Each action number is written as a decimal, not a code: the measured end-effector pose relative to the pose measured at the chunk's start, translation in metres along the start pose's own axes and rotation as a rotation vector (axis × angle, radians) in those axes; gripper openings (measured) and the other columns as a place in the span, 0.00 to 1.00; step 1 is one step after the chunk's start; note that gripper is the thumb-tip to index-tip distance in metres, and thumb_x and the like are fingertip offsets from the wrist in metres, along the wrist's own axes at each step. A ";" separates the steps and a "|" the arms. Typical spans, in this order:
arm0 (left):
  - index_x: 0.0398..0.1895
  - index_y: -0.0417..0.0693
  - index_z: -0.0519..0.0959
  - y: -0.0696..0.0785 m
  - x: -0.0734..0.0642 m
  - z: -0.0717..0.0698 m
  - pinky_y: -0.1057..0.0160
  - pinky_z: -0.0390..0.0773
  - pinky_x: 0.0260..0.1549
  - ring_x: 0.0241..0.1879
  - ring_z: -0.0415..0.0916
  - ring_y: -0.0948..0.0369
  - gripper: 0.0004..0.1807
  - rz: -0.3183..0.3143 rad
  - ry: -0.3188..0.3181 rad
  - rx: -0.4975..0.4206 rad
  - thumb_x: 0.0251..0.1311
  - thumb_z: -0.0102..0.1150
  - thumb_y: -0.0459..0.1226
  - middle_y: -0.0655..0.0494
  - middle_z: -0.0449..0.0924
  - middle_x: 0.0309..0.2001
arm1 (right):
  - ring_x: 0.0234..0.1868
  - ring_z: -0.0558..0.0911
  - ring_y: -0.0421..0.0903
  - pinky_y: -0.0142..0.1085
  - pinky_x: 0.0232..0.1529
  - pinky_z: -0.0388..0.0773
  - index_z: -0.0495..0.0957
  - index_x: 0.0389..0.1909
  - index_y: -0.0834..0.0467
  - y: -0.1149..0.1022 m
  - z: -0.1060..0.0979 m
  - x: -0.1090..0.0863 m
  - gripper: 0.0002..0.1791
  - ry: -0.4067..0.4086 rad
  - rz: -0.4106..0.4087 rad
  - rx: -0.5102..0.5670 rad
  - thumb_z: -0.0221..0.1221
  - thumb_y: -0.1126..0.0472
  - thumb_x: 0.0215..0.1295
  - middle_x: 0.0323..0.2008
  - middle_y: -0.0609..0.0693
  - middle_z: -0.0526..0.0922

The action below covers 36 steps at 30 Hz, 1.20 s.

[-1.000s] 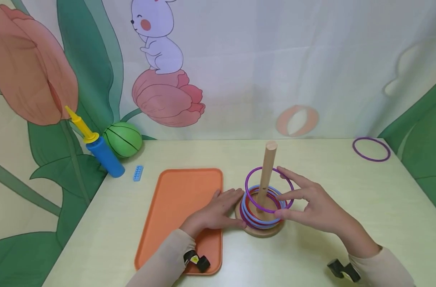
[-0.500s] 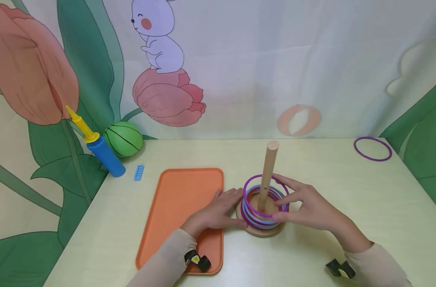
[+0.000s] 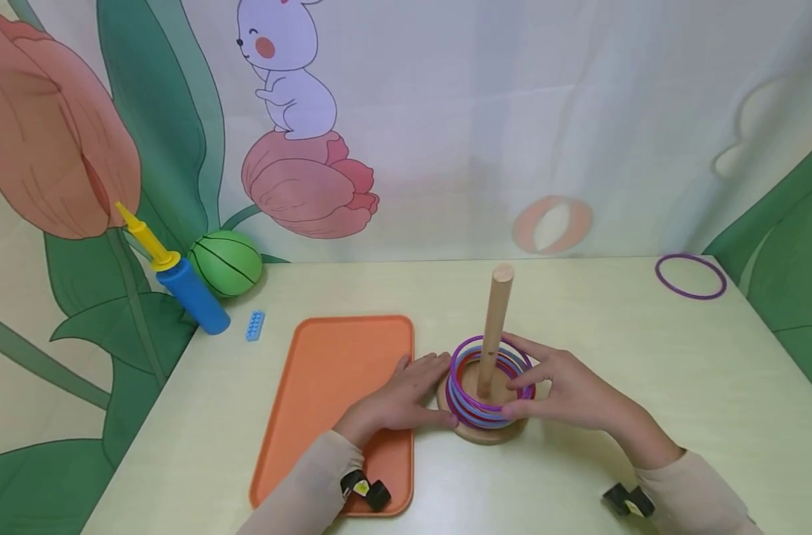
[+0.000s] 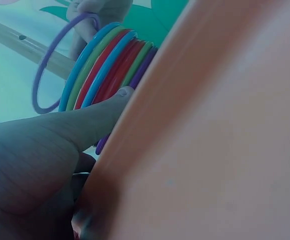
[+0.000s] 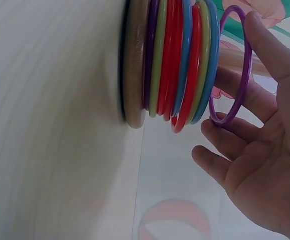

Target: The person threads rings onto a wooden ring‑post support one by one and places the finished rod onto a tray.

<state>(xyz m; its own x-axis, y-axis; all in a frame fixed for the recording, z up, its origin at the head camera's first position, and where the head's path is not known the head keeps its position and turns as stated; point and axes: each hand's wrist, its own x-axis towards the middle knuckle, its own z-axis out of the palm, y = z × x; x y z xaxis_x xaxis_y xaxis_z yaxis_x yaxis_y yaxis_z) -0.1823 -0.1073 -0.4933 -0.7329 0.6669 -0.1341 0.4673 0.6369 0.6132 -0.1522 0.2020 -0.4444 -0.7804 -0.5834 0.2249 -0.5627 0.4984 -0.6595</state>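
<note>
A purple ring (image 5: 247, 65) encircles the upright wooden peg (image 3: 495, 319), just above the stacked rings. My right hand (image 3: 559, 386) pinches its right side between thumb and fingers. Below it the stack of coloured rings (image 5: 185, 65) in blue, yellow-green, red and purple lies round the peg on a round wooden base (image 3: 486, 438). In the right wrist view a gap shows between the held ring and the top blue one. My left hand (image 3: 399, 397) lies with extended fingers at the left side of the base, its thumb near the stack's lowest rings.
An orange tray (image 3: 342, 371) lies under and beside the left forearm. Another purple ring (image 3: 696, 298) rests at the table's far right corner. On the far left are a green ball (image 3: 225, 264), a blue and yellow hand pump (image 3: 192, 293) and a small blue block (image 3: 255, 325).
My right hand has lowered the purple ring along the peg, slightly leftward, towards the stack. The left hand has stayed in place by the base.
</note>
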 end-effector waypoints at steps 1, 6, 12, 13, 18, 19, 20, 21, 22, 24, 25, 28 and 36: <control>0.87 0.50 0.50 0.000 0.000 0.000 0.41 0.30 0.80 0.84 0.42 0.52 0.56 -0.001 0.000 0.000 0.64 0.69 0.60 0.55 0.50 0.85 | 0.71 0.75 0.64 0.55 0.61 0.79 0.94 0.39 0.54 0.000 0.000 0.000 0.17 -0.006 -0.001 0.000 0.79 0.45 0.57 0.76 0.62 0.69; 0.87 0.49 0.51 0.001 -0.001 -0.001 0.41 0.30 0.80 0.84 0.42 0.52 0.56 -0.003 -0.002 -0.001 0.64 0.69 0.60 0.54 0.50 0.85 | 0.71 0.75 0.64 0.55 0.59 0.80 0.94 0.39 0.55 0.002 0.001 0.002 0.19 -0.031 0.001 0.011 0.78 0.45 0.57 0.76 0.63 0.69; 0.86 0.49 0.52 0.002 -0.003 0.000 0.41 0.29 0.80 0.84 0.43 0.52 0.56 -0.011 0.006 -0.008 0.64 0.70 0.59 0.55 0.51 0.85 | 0.60 0.83 0.61 0.39 0.42 0.83 0.93 0.38 0.56 0.007 0.003 0.003 0.20 -0.073 -0.002 0.050 0.78 0.44 0.57 0.76 0.66 0.67; 0.86 0.49 0.52 0.002 -0.003 0.000 0.41 0.29 0.80 0.84 0.43 0.52 0.56 -0.009 0.006 -0.008 0.64 0.70 0.59 0.54 0.52 0.85 | 0.57 0.84 0.59 0.38 0.40 0.83 0.93 0.38 0.56 0.007 0.003 0.003 0.20 -0.081 0.000 0.054 0.77 0.43 0.58 0.76 0.66 0.67; 0.86 0.48 0.52 0.003 -0.002 0.001 0.41 0.29 0.80 0.84 0.43 0.52 0.56 -0.005 0.007 -0.010 0.64 0.69 0.60 0.54 0.51 0.85 | 0.63 0.81 0.60 0.44 0.50 0.83 0.93 0.41 0.54 0.009 0.003 0.002 0.22 -0.110 0.010 0.026 0.76 0.41 0.58 0.77 0.64 0.66; 0.86 0.48 0.52 0.003 -0.002 0.001 0.41 0.29 0.80 0.84 0.43 0.52 0.56 -0.005 0.007 -0.008 0.64 0.69 0.60 0.54 0.51 0.85 | 0.67 0.79 0.62 0.47 0.55 0.82 0.93 0.42 0.53 0.009 0.003 0.002 0.22 -0.113 0.012 0.015 0.76 0.40 0.58 0.77 0.63 0.67; 0.86 0.48 0.52 0.003 -0.001 0.001 0.41 0.29 0.80 0.84 0.43 0.52 0.56 -0.006 0.006 -0.006 0.64 0.69 0.60 0.54 0.51 0.85 | 0.70 0.76 0.63 0.51 0.60 0.80 0.93 0.44 0.53 0.010 0.003 0.002 0.23 -0.116 0.012 0.005 0.75 0.39 0.58 0.77 0.63 0.67; 0.86 0.48 0.52 0.003 0.000 0.001 0.41 0.30 0.80 0.84 0.43 0.52 0.56 -0.007 0.004 -0.002 0.64 0.69 0.60 0.54 0.51 0.85 | 0.72 0.74 0.64 0.55 0.64 0.77 0.92 0.45 0.52 0.010 0.003 0.002 0.24 -0.117 0.014 -0.002 0.75 0.38 0.58 0.77 0.62 0.67; 0.86 0.48 0.52 0.003 0.000 0.001 0.41 0.30 0.80 0.84 0.43 0.53 0.56 -0.008 0.003 -0.001 0.64 0.69 0.60 0.54 0.50 0.85 | 0.73 0.73 0.64 0.58 0.66 0.75 0.92 0.46 0.52 0.010 0.003 0.001 0.25 -0.118 0.015 -0.003 0.75 0.38 0.57 0.78 0.62 0.67; 0.86 0.48 0.52 0.004 0.001 0.001 0.41 0.30 0.80 0.84 0.43 0.52 0.56 -0.005 0.000 0.002 0.64 0.69 0.60 0.54 0.50 0.85 | 0.74 0.71 0.65 0.62 0.68 0.71 0.92 0.47 0.52 0.011 0.002 0.000 0.26 -0.113 0.016 -0.001 0.76 0.38 0.56 0.78 0.62 0.66; 0.86 0.48 0.52 0.004 0.002 0.001 0.41 0.30 0.80 0.84 0.43 0.52 0.56 -0.002 0.000 0.003 0.64 0.69 0.59 0.54 0.50 0.85 | 0.75 0.70 0.65 0.63 0.69 0.70 0.91 0.47 0.52 0.012 0.002 -0.001 0.26 -0.108 0.016 0.001 0.76 0.38 0.56 0.78 0.62 0.66; 0.86 0.48 0.52 0.004 0.002 0.000 0.41 0.29 0.80 0.84 0.43 0.52 0.56 0.002 -0.002 0.006 0.63 0.70 0.59 0.54 0.51 0.85 | 0.76 0.68 0.66 0.64 0.69 0.69 0.91 0.46 0.52 0.013 0.002 -0.002 0.25 -0.096 0.013 0.008 0.77 0.39 0.55 0.78 0.63 0.65; 0.86 0.48 0.52 0.002 0.001 0.002 0.41 0.30 0.80 0.84 0.43 0.53 0.56 -0.007 0.006 0.004 0.63 0.69 0.60 0.54 0.51 0.85 | 0.75 0.68 0.68 0.68 0.65 0.71 0.88 0.55 0.57 0.021 -0.007 0.000 0.28 0.003 0.047 0.041 0.80 0.49 0.54 0.76 0.64 0.68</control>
<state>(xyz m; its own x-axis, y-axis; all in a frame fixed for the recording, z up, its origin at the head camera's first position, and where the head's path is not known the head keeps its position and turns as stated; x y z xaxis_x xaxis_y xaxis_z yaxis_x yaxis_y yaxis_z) -0.1814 -0.1044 -0.4933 -0.7390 0.6603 -0.1341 0.4640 0.6430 0.6094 -0.1658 0.2169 -0.4533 -0.8063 -0.5583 0.1953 -0.5142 0.4984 -0.6980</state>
